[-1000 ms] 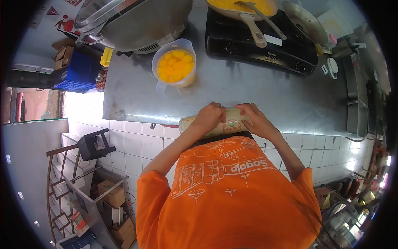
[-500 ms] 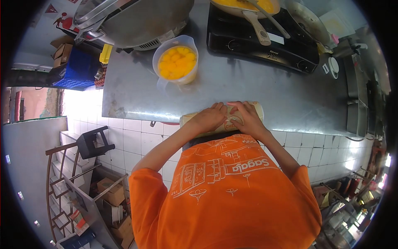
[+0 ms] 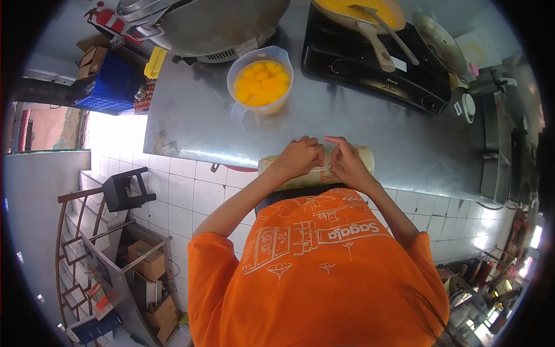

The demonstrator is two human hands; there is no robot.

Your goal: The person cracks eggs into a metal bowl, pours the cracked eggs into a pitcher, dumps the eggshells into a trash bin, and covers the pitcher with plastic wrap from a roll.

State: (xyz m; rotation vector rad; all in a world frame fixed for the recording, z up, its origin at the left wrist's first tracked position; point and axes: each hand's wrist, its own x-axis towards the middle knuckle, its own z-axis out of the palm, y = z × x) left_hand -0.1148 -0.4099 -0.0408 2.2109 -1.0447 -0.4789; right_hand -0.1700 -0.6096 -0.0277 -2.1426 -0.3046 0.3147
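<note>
A pale yellow roll [image 3: 300,178] with red print, by its look a roll of cling film, lies crosswise at the counter's front edge, close against my orange shirt. My left hand [image 3: 302,157] is closed over its middle, fingers curled under. Just beside it, my right hand [image 3: 348,164] has most fingers bent in and the index finger reaching towards the left hand. Whether thin film is pinched between the fingertips cannot be made out. Beyond the hands stands a clear plastic jug [image 3: 261,81] of egg yolks.
On the steel counter [image 3: 202,124], a black gas stove [image 3: 370,72] carries a pan [image 3: 370,32] of yellow food with a spatula across it. A large metal pot [image 3: 214,29] stands at the back left. To the left are a blue crate [image 3: 110,84] and a black stool [image 3: 124,189].
The view has shifted slightly, so the jug and stove appear further right and lower. My hands have lifted a little off the roll's surface, with the fingers more curled.
</note>
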